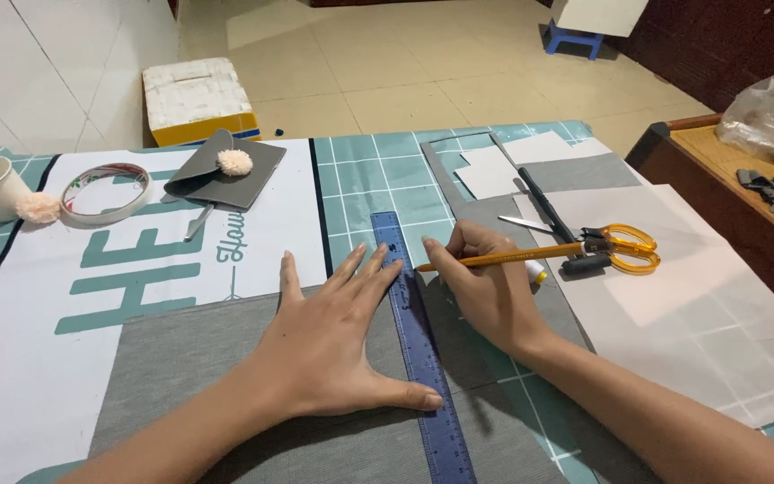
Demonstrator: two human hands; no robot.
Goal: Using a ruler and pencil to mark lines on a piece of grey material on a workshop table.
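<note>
Left hand (338,345) is spread flat, fingers fanned, pressing the blue ruler (421,354) down onto the grey fabric (199,372) on the counter (360,179). Right hand (485,291) pinches a yellow pencil (503,258), its tip set at the ruler's right edge near the top end. The ruler lies almost lengthwise over the fabric, running away from the person. I can't make out any drawn line along it, so the marking looks barely started, with the whole edge left to trace, I'd judge.

Orange-handled scissors (615,246) lie just right of the pencil, on a translucent white sheet (709,296). To the left, a white printed sheet (136,260) with big teal lettering lies over the green cutting mat, carrying a tape roll (105,193) and a folded grey piece (226,170) topped with a cream pompom (235,161). On the floor beyond, a white foam box (194,94) with a yellow base. Far right, a crumpled clear plastic bag (768,116) on a wooden surface.
</note>
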